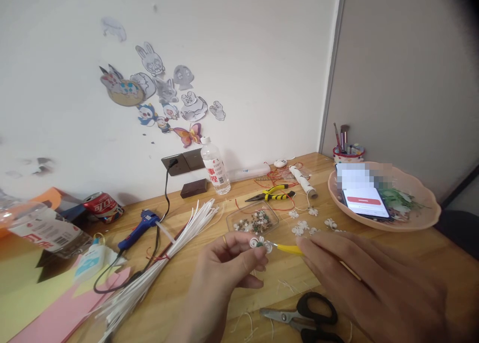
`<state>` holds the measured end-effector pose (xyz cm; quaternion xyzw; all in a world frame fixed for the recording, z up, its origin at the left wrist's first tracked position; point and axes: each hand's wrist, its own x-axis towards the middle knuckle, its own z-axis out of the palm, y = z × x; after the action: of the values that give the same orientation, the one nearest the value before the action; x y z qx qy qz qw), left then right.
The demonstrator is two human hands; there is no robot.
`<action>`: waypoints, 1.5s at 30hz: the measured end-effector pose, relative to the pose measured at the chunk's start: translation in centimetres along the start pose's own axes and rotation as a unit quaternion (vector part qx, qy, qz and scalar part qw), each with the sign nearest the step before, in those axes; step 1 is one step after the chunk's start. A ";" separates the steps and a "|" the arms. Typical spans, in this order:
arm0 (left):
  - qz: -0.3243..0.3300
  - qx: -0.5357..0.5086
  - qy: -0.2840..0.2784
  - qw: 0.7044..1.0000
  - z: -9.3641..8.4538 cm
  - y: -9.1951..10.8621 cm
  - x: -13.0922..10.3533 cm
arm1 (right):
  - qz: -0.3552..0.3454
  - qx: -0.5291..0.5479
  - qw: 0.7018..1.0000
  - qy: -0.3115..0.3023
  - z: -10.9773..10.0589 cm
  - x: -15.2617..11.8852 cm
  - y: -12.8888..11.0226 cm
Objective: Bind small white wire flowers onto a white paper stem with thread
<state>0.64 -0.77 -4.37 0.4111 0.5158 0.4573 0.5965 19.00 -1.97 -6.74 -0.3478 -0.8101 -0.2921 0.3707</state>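
My left hand (234,265) is closed, thumb and fingers pinching a small white coiled-cord ornament (255,242) with a green bead at its middle. From the right, my right hand (370,278) grips yellow tweezers (290,249), whose slim metal tip is at the ornament's right coil. I cannot tell whether the tip touches it. Behind my left hand stands a clear box (258,218) of mixed beads. Several white cord ornaments (301,227) lie just beyond my right hand. Black-handled scissors (299,315) rest below the hands, near loose bits of white cord.
Yellow-black pliers (271,194) and a bottle (216,168) stand farther back. Left are a bundle of white strips (160,263), a blue glue gun (138,229), a glue bottle (91,259) and a can (104,206). A pink bowl (426,215) holding a phone (362,198) is right.
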 end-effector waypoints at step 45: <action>-0.066 0.018 -0.073 0.995 0.1 -0.7 0.7 | 0.417 0.535 0.681 -0.276 1.6 1.4 -0.7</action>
<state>0.86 -0.26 -5.20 0.4191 0.5048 0.3768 0.6538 17.20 -0.72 -6.65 -0.4572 -0.6650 0.4850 0.3370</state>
